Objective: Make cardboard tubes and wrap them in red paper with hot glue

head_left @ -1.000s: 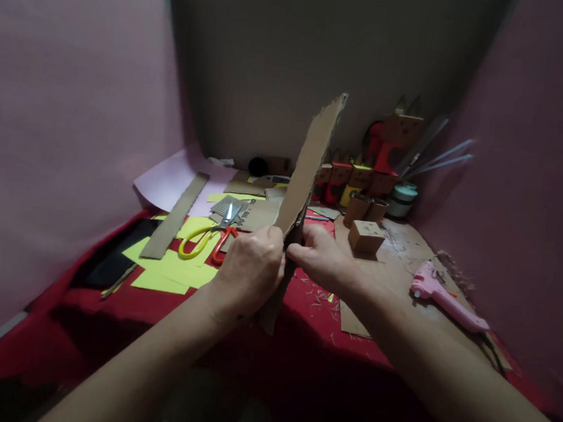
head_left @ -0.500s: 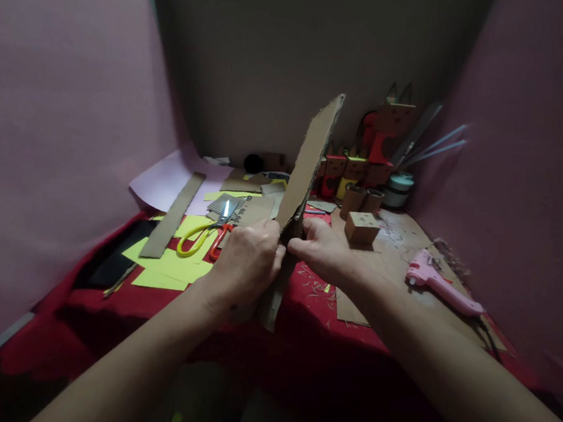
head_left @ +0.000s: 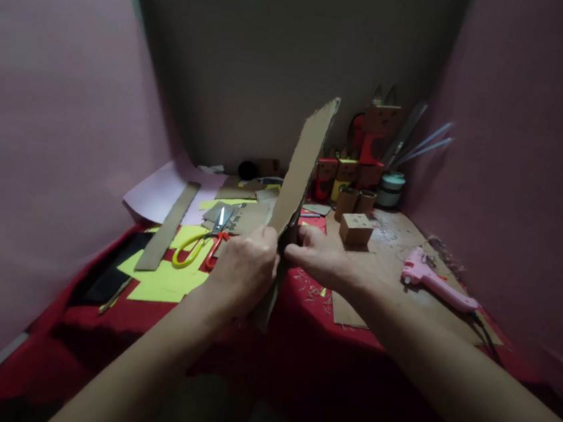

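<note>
A long piece of cardboard (head_left: pixel 301 166) with rough edges stands nearly upright in front of me, held in the air above the table's near edge. My left hand (head_left: pixel 248 264) is closed around its lower left side, knuckles up. From the right, my right hand (head_left: pixel 315 251) pinches the same piece, with the thumb toward it and the other fingers partly hidden behind. The cardboard's lower end shows below my hands. To the left of my left hand lie scissors (head_left: pixel 202 246) with one yellow and one red handle, over yellow paper (head_left: pixel 168 283).
On the right a pink glue gun (head_left: pixel 435 281) rests on a cardboard sheet, its cord trailing. A small cardboard box (head_left: pixel 356 230), two cardboard tubes (head_left: pixel 355 204) and several box figures (head_left: pixel 380 134) stand behind. A cardboard strip (head_left: pixel 169 226) lies left, by a black flat object (head_left: pixel 114 274).
The view has shifted slightly, so the table things sit a little further left and lower. Both hands keep their hold on the cardboard, which stays nearly upright.
</note>
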A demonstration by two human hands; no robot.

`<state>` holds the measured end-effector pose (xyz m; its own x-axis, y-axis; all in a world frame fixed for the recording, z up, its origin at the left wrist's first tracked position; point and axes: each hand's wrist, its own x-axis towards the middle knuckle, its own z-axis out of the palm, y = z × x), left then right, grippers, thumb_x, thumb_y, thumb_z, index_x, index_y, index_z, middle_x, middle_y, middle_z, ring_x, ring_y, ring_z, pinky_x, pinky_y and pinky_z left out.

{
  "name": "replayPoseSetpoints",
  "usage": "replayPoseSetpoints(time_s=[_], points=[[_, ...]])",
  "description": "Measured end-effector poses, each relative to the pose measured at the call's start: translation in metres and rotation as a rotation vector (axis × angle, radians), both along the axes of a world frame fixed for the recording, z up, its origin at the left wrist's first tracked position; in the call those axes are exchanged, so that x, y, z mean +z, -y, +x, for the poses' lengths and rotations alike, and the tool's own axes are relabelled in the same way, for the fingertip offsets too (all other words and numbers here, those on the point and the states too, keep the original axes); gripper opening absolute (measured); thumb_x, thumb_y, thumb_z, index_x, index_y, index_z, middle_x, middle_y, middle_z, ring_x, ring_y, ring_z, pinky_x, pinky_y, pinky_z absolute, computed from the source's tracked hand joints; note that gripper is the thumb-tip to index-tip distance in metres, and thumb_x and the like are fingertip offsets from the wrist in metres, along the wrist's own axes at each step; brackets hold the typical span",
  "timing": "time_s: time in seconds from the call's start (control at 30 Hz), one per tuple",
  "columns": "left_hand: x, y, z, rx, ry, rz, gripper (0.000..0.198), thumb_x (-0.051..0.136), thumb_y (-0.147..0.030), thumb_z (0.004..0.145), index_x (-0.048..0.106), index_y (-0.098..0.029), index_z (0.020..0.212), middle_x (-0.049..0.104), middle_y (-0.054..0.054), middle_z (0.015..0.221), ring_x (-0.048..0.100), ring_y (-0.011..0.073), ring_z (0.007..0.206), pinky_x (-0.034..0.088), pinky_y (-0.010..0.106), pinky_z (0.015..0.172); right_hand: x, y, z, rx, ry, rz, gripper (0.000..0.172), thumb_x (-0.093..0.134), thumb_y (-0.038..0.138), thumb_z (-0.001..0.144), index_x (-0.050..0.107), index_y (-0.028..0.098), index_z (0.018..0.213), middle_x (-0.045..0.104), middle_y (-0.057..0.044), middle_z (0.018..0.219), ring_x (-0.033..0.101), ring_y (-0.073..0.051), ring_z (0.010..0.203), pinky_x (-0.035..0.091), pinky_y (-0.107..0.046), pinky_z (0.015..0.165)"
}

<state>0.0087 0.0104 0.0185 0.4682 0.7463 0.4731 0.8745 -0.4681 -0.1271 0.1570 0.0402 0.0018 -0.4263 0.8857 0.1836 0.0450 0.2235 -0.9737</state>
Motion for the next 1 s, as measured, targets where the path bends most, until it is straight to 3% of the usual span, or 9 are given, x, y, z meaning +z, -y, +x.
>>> replayPoseSetpoints(time_s=[0.13, 0.2, 0.37, 0.47, 0.53, 0.6, 0.7, 0.9, 1.0], points=[[0.007, 0.006, -0.003, -0.065, -0.174, 0.272, 0.019, 0.047, -0.009, 0.086, 0.060, -0.014, 0.074, 0.063, 0.010, 0.068, 0.061, 0.0219, 0.054, 0.044, 0.031, 0.045, 0.005, -0.006, 0.011, 0.159, -0.211, 0.006, 0.023, 0.065, 0.017, 0.067, 0.062, 0.017, 0.090, 0.065, -0.003, 0.085, 0.060, -0.017, 0.080, 0.052, -0.031, 0.074], [0.013, 0.007, -0.008, -0.081, -0.237, 0.427, 0.020, 0.046, -0.006, 0.086, 0.062, -0.013, 0.075, 0.067, 0.012, 0.075, 0.063, 0.0229, 0.056, 0.046, 0.032, 0.046, 0.013, -0.008, 0.023, 0.145, -0.310, -0.017, 0.027, 0.070, 0.026, 0.068, 0.063, 0.019, 0.094, 0.067, -0.005, 0.089, 0.062, -0.020, 0.085, 0.053, -0.035, 0.079], [0.012, -0.007, -0.040, -0.176, -0.237, 0.621, 0.023, 0.048, -0.003, 0.085, 0.067, -0.008, 0.097, 0.071, 0.020, 0.106, 0.069, 0.0310, 0.085, 0.054, 0.039, 0.066, 0.034, -0.009, 0.064, -0.182, -0.517, -0.023, 0.044, 0.063, 0.048, 0.073, 0.059, 0.021, 0.107, 0.065, -0.010, 0.106, 0.062, -0.024, 0.096, 0.054, -0.036, 0.075], [0.001, -0.024, -0.062, -0.174, -0.182, 0.537, 0.031, 0.044, -0.004, 0.087, 0.064, -0.012, 0.109, 0.070, 0.020, 0.113, 0.067, 0.0336, 0.097, 0.053, 0.043, 0.074, 0.041, -0.007, 0.086, -0.370, -0.600, 0.030, 0.054, 0.053, 0.046, 0.076, 0.049, 0.021, 0.124, 0.062, -0.012, 0.114, 0.061, -0.024, 0.098, 0.053, -0.034, 0.069], [-0.003, -0.036, -0.071, -0.141, -0.088, 0.505, 0.032, 0.043, -0.007, 0.089, 0.063, -0.015, 0.112, 0.070, 0.019, 0.111, 0.067, 0.0329, 0.098, 0.053, 0.042, 0.073, 0.041, -0.006, 0.097, -0.360, -0.618, 0.048, 0.062, 0.055, 0.041, 0.074, 0.043, 0.024, 0.132, 0.061, -0.009, 0.115, 0.062, -0.023, 0.094, 0.053, -0.034, 0.069], [-0.003, -0.046, -0.076, -0.138, 0.001, 0.454, 0.031, 0.042, -0.009, 0.088, 0.065, -0.017, 0.108, 0.072, 0.017, 0.105, 0.068, 0.0322, 0.094, 0.053, 0.044, 0.075, 0.039, -0.006, 0.105, -0.288, -0.565, 0.052, 0.062, 0.061, 0.040, 0.072, 0.045, 0.026, 0.131, 0.062, -0.007, 0.112, 0.062, -0.021, 0.086, 0.053, -0.036, 0.070], [0.008, -0.058, -0.078, -0.138, 0.039, 0.382, 0.031, 0.038, -0.010, 0.087, 0.065, -0.020, 0.099, 0.073, 0.014, 0.096, 0.067, 0.0313, 0.088, 0.050, 0.049, 0.081, 0.035, -0.006, 0.112, -0.241, -0.296, 0.026, 0.051, 0.072, 0.042, 0.068, 0.061, 0.019, 0.112, 0.064, -0.007, 0.101, 0.061, -0.019, 0.081, 0.052, -0.037, 0.074], [0.030, -0.089, -0.082, -0.216, -0.005, 0.124, 0.022, 0.043, -0.024, 0.089, 0.064, -0.024, 0.083, 0.072, 0.007, 0.081, 0.064, 0.0260, 0.078, 0.046, 0.045, 0.086, 0.029, -0.001, 0.109, -0.192, 0.342, 0.082, 0.054, 0.086, 0.042, 0.055, 0.071, 0.021, 0.103, 0.066, -0.006, 0.110, 0.058, -0.024, 0.101, 0.044, -0.035, 0.086], [0.034, -0.102, -0.082, -0.133, -0.014, 0.116, 0.022, 0.043, -0.025, 0.089, 0.065, -0.023, 0.088, 0.070, 0.008, 0.089, 0.061, 0.0261, 0.087, 0.044, 0.045, 0.088, 0.015, -0.003, 0.094, -0.086, 0.303, 0.062, 0.038, 0.073, 0.051, 0.072, 0.073, 0.021, 0.095, 0.067, -0.006, 0.101, 0.057, -0.021, 0.091, 0.044, -0.032, 0.075]])
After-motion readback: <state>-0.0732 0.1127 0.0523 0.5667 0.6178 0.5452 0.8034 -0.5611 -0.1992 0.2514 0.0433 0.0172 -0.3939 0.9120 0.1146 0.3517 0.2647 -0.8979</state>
